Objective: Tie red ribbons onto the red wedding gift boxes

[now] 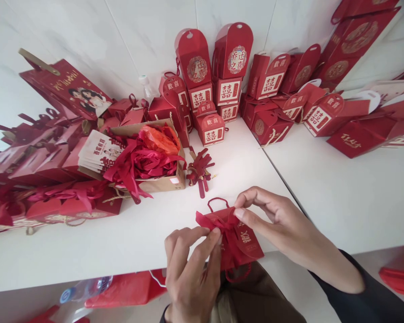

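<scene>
A small red gift box [251,244] with gold characters lies at the front edge of the white table, with a red cord handle [218,200] showing at its far side. On top of it is a bow of dark red ribbon [229,229]. The thumb and forefinger of my left hand [193,260] pinch the bow on its left side. My right hand [278,220] has thumb and forefinger closed on the bow's right loop, close to the box's upper edge. My left fingers hide part of the box.
A cardboard carton [161,183] full of red ribbon stands at left, beside rows of ribboned red boxes [87,204]. Dark red strips [201,170] lie beyond the held box. More red boxes [210,130] are stacked along the wall. A plastic bottle [84,288] lies below the table edge.
</scene>
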Motion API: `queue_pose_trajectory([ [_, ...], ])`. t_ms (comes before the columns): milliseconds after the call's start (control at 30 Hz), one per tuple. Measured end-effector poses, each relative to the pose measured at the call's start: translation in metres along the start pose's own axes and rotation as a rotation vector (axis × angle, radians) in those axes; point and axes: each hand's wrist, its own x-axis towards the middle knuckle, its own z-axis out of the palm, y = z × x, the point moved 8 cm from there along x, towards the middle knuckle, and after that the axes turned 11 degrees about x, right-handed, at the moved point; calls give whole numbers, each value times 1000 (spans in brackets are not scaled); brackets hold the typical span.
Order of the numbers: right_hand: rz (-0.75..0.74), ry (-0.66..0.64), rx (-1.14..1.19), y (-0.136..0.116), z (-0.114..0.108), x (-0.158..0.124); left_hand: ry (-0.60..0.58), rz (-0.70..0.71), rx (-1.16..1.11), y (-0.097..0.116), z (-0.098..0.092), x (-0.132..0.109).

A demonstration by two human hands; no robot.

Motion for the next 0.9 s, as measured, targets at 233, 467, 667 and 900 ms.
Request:
queue_pose_trajectory([
  [233,16,40,-100,8,-1,-3,-33,-19,-28,-1,-3,-5],
  [467,65,-63,-144,5,2,-7,-1,-46,-54,-3,-3,-5],
  [667,52,-135,-209,1,6,-7,1,-59,-23,-5,-5,-9],
  [900,13,-130,-261,0,9,-4,-14,-33,-92,-4,-2,-8],
])
